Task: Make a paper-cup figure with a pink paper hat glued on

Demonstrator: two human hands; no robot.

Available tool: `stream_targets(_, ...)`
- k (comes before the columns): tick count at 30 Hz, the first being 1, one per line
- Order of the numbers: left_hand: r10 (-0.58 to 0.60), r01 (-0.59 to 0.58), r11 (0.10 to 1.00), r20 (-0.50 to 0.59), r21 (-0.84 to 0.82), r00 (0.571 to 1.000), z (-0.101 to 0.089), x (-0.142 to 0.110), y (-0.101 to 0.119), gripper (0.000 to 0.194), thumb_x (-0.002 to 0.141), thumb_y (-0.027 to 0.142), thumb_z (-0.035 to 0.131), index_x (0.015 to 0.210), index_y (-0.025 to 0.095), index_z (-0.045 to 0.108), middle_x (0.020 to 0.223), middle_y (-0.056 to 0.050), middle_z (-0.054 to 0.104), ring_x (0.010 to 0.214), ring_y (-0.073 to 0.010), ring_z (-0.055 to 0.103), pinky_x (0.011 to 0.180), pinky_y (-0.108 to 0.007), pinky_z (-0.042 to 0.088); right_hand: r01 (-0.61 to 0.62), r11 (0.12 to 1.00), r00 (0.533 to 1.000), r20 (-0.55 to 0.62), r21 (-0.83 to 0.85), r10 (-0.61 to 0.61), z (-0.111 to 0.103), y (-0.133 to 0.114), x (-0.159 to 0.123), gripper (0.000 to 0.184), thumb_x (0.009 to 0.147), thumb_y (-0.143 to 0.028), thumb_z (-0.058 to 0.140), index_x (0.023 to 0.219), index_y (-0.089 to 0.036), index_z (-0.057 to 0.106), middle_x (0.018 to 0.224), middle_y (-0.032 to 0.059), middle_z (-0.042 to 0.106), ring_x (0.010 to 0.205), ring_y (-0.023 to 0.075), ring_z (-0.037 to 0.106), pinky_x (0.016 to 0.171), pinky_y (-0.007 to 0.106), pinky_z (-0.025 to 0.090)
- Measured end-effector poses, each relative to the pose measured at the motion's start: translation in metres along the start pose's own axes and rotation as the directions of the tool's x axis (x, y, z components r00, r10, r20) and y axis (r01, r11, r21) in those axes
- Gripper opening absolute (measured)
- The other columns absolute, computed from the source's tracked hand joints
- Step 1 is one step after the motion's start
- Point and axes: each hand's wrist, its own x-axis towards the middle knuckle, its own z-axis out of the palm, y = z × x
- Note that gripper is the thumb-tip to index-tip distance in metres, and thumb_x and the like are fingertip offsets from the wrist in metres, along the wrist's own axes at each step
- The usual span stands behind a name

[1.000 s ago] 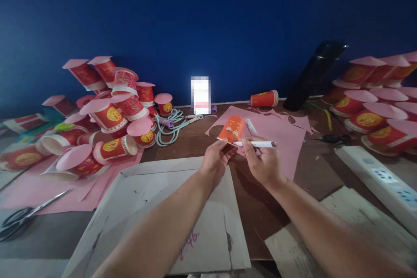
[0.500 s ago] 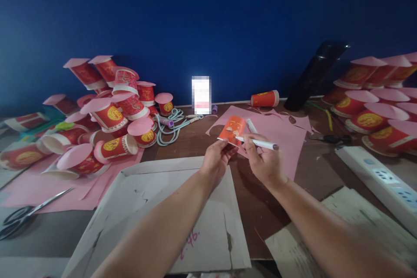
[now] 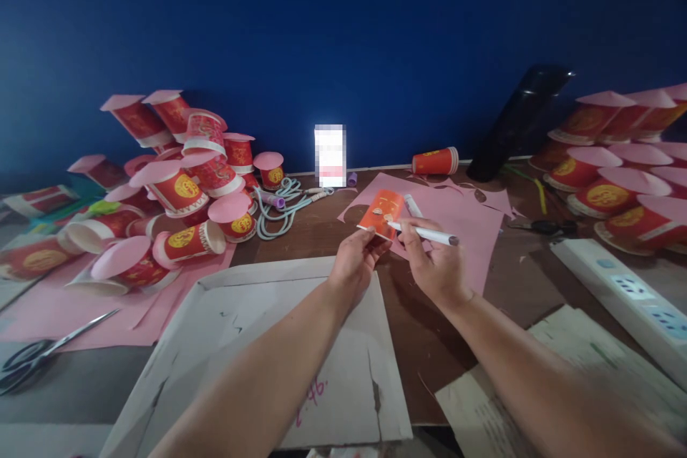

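My left hand point(image 3: 358, 257) is closed on the lower edge of a red-orange paper cup point(image 3: 387, 206), which carries two pale oval shapes and small gold markings. My right hand point(image 3: 437, 261) grips a white marker pen point(image 3: 432, 232), its tip at the cup's lower right, by one of the ovals. Whether the tip touches the surface I cannot tell. Just behind my right fingers lies another white pen-like stick point(image 3: 412, 205), partly hidden. Beneath the hands spreads a pink paper sheet point(image 3: 461, 229) with cut-outs along its edge.
Red cups with pink paper discs are heaped at left point(image 3: 177, 189) and stacked at right point(image 3: 604, 197). A jump rope point(image 3: 279, 218), stacked red cups point(image 3: 436, 160), a black bottle point(image 3: 518, 122), scissors point(image 3: 48, 351), a power strip point(image 3: 622, 286) and a white box lid point(image 3: 257, 322) lie around.
The marker tip and right fingers have shifted very slightly against the cup. Both hands keep their holds, and the whole view has drifted a little.
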Motion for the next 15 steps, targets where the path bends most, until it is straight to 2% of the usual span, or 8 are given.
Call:
stream_targets(3, 0.001, -0.001, 1.0, -0.007, -0.001, 1.0, -0.0002, -0.0006, -0.0002, 0.011, 0.079, 0.012, 0.06, 0.07, 0.009, 0.066, 0.073, -0.006, 0.066, 0.068, -0.0118, 0.061, 0.077, -0.031, 0.054, -0.01, 1.0, 1.0, 0.018, 0.004, 0.01, -0.0003, 0.0004, 0.0, 0.021, 0.091, -0.033, 0.053, 0.102, -0.022, 0.067, 0.091, 0.0054, 0.073, 0.081, 0.02, 0.07, 0.073, 0.033, 0.056)
stream_targets(9, 0.011, -0.011, 1.0, 0.043, 0.005, 0.999, -0.0016, -0.0013, -0.0008, 0.008, 0.077, 0.014, 0.062, 0.072, 0.009, 0.067, 0.073, -0.006, 0.066, 0.068, -0.0119, 0.061, 0.078, -0.03, 0.053, -0.033, 0.998, 0.995, 0.092, 0.06, 0.027, -0.0028, -0.0026, 0.0008, 0.019, 0.09, -0.033, 0.055, 0.088, -0.02, 0.068, 0.079, 0.0059, 0.073, 0.068, 0.0183, 0.069, 0.067, 0.03, 0.055)
stream_targets(15, 0.006, -0.006, 1.0, 0.027, 0.001, 1.0, -0.0013, -0.0003, -0.0005, 0.007, 0.077, 0.014, 0.063, 0.074, 0.01, 0.067, 0.076, -0.006, 0.067, 0.07, -0.012, 0.061, 0.08, -0.032, 0.053, 0.002, 0.999, 0.999, 0.04, 0.044, -0.004, -0.0017, -0.0028, 0.0, 0.02, 0.09, -0.032, 0.054, 0.097, -0.02, 0.068, 0.089, 0.0068, 0.073, 0.078, 0.0197, 0.07, 0.07, 0.031, 0.056)
